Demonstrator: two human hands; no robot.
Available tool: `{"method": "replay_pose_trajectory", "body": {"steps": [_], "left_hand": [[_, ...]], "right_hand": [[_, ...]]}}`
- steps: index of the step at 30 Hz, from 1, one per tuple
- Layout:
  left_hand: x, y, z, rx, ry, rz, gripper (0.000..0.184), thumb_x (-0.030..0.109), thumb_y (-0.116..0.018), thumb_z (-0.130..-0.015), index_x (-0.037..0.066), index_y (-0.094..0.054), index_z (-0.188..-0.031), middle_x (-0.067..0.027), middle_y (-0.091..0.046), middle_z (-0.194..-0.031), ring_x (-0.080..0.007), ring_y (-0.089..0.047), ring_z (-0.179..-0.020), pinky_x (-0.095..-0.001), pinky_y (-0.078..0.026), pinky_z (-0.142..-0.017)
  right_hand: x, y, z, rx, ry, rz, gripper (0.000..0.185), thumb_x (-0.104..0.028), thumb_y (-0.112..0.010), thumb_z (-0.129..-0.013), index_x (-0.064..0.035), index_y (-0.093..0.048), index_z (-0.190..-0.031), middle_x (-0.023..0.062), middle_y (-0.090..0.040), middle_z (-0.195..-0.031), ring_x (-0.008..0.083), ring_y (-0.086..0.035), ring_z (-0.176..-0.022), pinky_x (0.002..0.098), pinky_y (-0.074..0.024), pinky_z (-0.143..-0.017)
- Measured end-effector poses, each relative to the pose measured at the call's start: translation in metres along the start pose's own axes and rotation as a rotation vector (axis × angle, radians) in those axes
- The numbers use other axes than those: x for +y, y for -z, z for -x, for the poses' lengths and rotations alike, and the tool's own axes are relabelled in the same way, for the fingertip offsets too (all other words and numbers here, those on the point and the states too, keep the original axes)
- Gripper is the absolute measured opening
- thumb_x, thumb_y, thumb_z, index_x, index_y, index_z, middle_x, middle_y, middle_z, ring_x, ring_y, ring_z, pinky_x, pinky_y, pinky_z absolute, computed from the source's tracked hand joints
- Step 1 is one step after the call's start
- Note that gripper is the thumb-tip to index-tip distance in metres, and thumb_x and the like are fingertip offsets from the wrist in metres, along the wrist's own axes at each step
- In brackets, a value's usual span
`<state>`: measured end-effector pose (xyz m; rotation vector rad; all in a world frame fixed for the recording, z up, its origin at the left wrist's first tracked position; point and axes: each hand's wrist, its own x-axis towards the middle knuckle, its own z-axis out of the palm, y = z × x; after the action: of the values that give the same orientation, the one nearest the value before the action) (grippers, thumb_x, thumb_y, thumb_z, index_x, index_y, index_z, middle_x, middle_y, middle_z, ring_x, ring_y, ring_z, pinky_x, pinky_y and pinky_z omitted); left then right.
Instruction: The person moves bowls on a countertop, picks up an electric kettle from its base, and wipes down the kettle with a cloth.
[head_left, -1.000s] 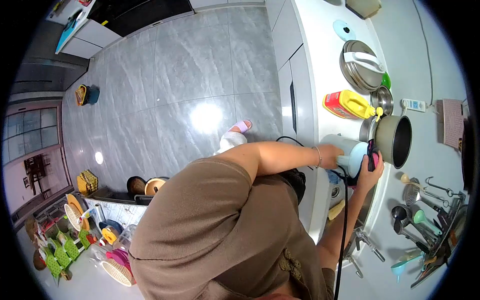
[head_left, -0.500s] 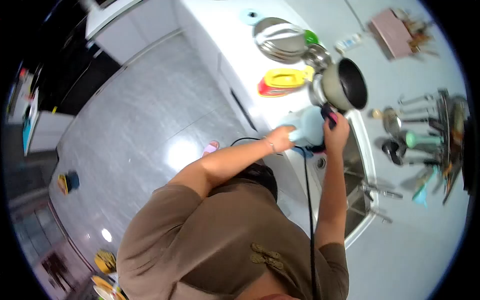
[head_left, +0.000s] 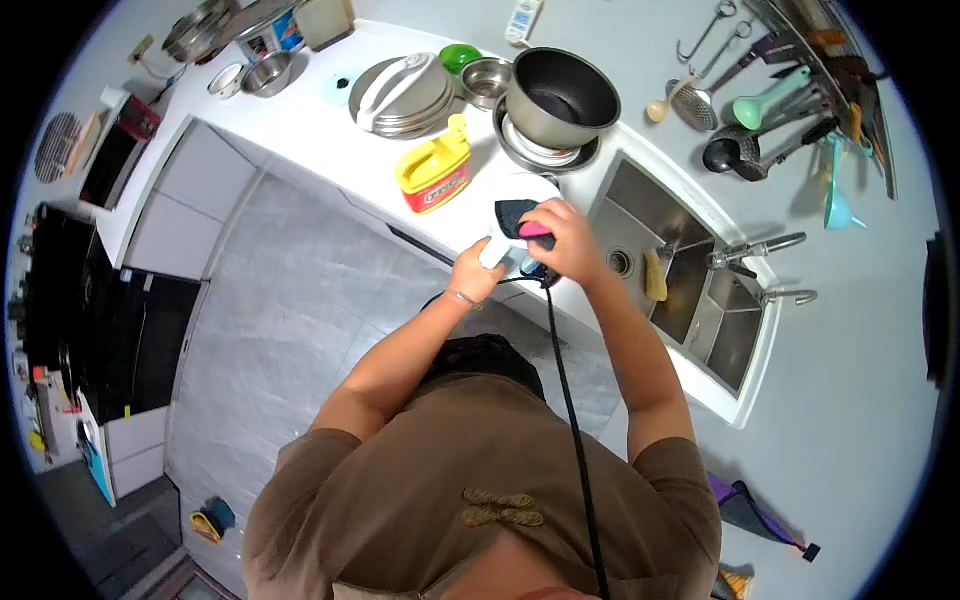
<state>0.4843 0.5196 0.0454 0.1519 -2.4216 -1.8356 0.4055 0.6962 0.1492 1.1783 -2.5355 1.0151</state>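
Note:
My left hand (head_left: 476, 272) is closed round the pale handle (head_left: 495, 251) of a white and light-blue vessel (head_left: 530, 187) at the counter's front edge. Fingers of my right hand (head_left: 565, 243) are wrapped round a black and pink item (head_left: 514, 214), which rests against the vessel's top. What exactly this item is cannot be made out. A black cord (head_left: 568, 400) hangs down in front of my chest, its upper end near my right hand. Part of the vessel is hidden behind my hands.
A yellow and red bottle (head_left: 433, 172) stands left of the vessel. Behind are a stacked steamer (head_left: 405, 95), a steel bowl (head_left: 486, 82) and a deep pot (head_left: 563, 98). The sink (head_left: 625, 215), with a yellow sponge (head_left: 655, 275), lies right. Utensils (head_left: 760, 105) hang on the wall.
The view has turned toward the counter, so its things now appear further left and more of the sink shows. Both hands still hold the vessel and the black and pink item.

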Motion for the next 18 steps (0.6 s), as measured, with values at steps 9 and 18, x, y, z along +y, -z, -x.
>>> {"method": "replay_pose_trajectory", "body": {"steps": [9, 18], "left_hand": [[-0.002, -0.002, 0.001, 0.014, 0.011, -0.018, 0.024, 0.011, -0.064, -0.073, 0.003, -0.064, -0.095, -0.0156, -0.066, -0.081, -0.0271, -0.064, -0.074, -0.0356, -0.051, -0.07], [-0.009, -0.005, -0.004, 0.006, -0.024, -0.002, 0.025, 0.01, -0.064, -0.071, 0.0, -0.062, -0.094, -0.0171, -0.065, -0.08, -0.0282, -0.064, -0.073, -0.0372, -0.051, -0.07]], "right_hand": [[0.005, -0.036, -0.043, 0.163, -0.083, 0.148, 0.03, -0.018, -0.074, -0.068, -0.0136, -0.067, -0.098, 0.009, -0.06, -0.098, 0.0317, -0.056, -0.097, 0.0434, -0.0444, -0.085], [0.017, 0.011, 0.001, -0.018, -0.022, -0.092, 0.026, -0.015, -0.072, -0.066, -0.0095, -0.067, -0.091, 0.0083, -0.062, -0.091, 0.0295, -0.058, -0.093, 0.0401, -0.0448, -0.084]]}}
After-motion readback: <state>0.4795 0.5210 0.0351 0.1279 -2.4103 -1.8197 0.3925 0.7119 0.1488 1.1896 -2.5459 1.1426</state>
